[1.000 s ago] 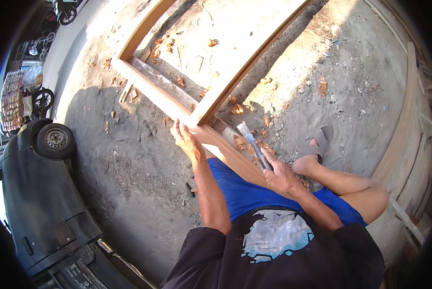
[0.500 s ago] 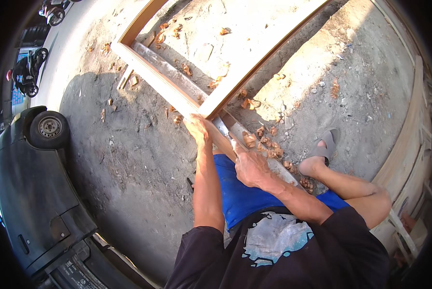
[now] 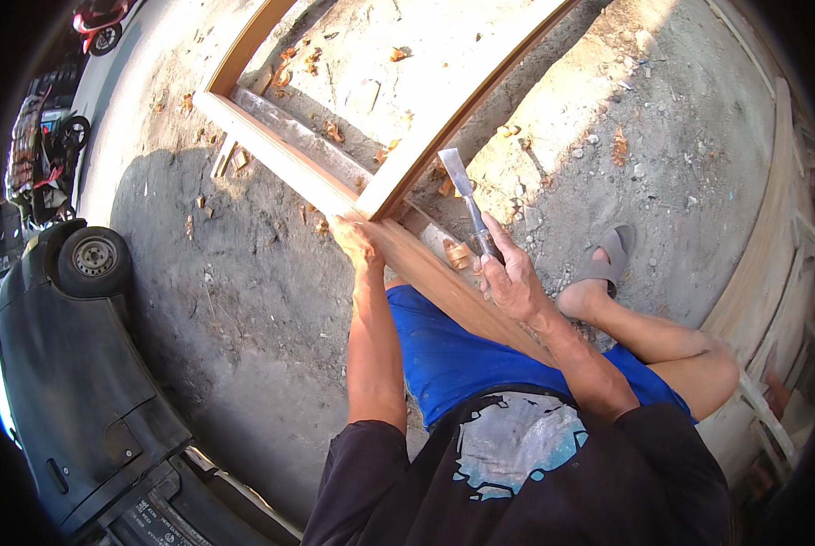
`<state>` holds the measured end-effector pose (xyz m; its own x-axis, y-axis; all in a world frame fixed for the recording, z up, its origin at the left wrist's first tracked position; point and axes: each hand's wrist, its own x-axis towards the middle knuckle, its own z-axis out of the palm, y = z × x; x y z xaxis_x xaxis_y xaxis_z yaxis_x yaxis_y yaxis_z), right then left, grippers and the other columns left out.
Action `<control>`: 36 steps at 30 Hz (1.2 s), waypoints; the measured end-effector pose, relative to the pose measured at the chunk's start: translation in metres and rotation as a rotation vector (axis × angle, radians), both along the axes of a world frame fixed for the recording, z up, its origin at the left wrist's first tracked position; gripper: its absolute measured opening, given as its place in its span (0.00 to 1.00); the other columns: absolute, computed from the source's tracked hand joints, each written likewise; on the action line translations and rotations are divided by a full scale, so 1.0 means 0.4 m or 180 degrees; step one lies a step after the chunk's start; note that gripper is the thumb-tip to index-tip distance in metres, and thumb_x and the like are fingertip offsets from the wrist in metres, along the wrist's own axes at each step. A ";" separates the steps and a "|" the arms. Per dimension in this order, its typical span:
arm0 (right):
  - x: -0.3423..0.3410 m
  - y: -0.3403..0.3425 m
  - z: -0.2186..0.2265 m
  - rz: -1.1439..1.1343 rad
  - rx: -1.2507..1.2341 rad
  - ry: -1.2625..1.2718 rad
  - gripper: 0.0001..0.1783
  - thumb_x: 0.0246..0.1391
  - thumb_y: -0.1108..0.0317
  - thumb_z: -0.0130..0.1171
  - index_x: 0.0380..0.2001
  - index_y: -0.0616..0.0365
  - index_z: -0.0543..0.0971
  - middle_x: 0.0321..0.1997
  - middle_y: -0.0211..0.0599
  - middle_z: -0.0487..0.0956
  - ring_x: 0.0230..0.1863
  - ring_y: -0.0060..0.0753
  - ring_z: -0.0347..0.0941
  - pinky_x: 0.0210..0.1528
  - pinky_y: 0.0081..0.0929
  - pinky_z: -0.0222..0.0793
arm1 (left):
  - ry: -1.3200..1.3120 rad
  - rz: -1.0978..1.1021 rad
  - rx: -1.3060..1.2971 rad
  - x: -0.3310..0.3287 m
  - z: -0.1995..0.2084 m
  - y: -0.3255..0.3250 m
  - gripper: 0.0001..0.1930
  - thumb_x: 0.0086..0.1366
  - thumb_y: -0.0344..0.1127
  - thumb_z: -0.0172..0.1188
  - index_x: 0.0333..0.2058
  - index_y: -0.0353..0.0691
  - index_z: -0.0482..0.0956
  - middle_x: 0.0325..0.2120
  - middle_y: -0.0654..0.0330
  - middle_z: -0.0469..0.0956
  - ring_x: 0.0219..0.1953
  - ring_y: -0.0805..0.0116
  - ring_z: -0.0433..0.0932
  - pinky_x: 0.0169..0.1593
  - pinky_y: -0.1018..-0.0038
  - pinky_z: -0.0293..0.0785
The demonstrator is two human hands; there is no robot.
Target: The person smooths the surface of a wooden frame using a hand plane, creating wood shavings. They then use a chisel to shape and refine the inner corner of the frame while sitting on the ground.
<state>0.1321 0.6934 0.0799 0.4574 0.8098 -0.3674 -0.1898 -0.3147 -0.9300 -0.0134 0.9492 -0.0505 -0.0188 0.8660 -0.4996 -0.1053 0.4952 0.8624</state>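
Note:
A wooden frame (image 3: 280, 146) stretches from my lap toward the far side, its rails meeting at a joint in the middle of the view. My left hand (image 3: 357, 240) is closed around the frame's near rail, just beside that joint. My right hand (image 3: 514, 278) grips a chisel (image 3: 469, 199) by its dark handle. The chisel's flat metal blade points up and away, raised clear of the wood. Beneath the right hand, the rail's broad face (image 3: 467, 296) slants across my blue shorts (image 3: 426, 341).
A supporting beam (image 3: 307, 136) lies under the frame, with curled wood shavings (image 3: 332, 132) on the ground. A dark vehicle (image 3: 71, 364) stands at the left, motorbikes (image 3: 51, 164) beyond it. Long boards (image 3: 762, 246) lean at the right, past my sandalled foot (image 3: 598, 273).
The chisel has lifted off the joint and now points away in the raised right hand. The frame has shifted slightly left, its near rail showing a broader face. The left hand keeps its hold.

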 end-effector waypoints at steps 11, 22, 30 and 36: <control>0.101 -0.002 -0.116 -0.0011 -0.0521 -0.0948 0.37 0.60 0.68 0.52 0.73 0.62 0.61 0.46 0.61 0.79 0.46 0.61 0.79 0.53 0.48 0.72 | 0.1644 -0.0429 0.0324 -0.020 -0.029 0.000 0.19 0.79 0.47 0.43 0.45 0.39 0.77 0.38 0.61 0.78 0.39 0.65 0.76 0.45 0.70 0.75; 0.210 0.002 -0.180 0.0436 -0.0114 -0.0088 0.24 0.60 0.56 0.63 0.53 0.62 0.78 0.51 0.55 0.80 0.54 0.51 0.77 0.60 0.42 0.70 | 0.2848 -0.0592 0.0571 0.016 0.003 0.005 0.24 0.78 0.47 0.39 0.45 0.29 0.76 0.41 0.38 0.81 0.40 0.47 0.81 0.46 0.58 0.76; 0.226 -0.047 -0.084 0.0694 -0.0567 -0.1340 0.25 0.52 0.63 0.62 0.53 0.61 0.78 0.50 0.58 0.81 0.57 0.57 0.76 0.63 0.45 0.68 | 0.2965 -0.0562 0.0699 0.072 0.045 -0.009 0.24 0.78 0.46 0.42 0.51 0.27 0.75 0.43 0.34 0.81 0.45 0.39 0.81 0.51 0.55 0.76; 0.132 -0.101 0.098 0.0414 -0.0273 -0.0880 0.27 0.56 0.62 0.61 0.56 0.66 0.76 0.40 0.54 0.85 0.40 0.47 0.83 0.51 0.41 0.75 | 0.6842 -0.2235 0.2155 -0.107 -0.167 0.073 0.22 0.75 0.48 0.51 0.49 0.31 0.77 0.39 0.45 0.83 0.38 0.46 0.83 0.46 0.60 0.80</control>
<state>0.1849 0.6529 0.1192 0.4441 0.8395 -0.3132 0.1135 -0.3994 -0.9097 -0.0564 0.9783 -0.1174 0.3313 0.9411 0.0676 0.8121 -0.2480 -0.5283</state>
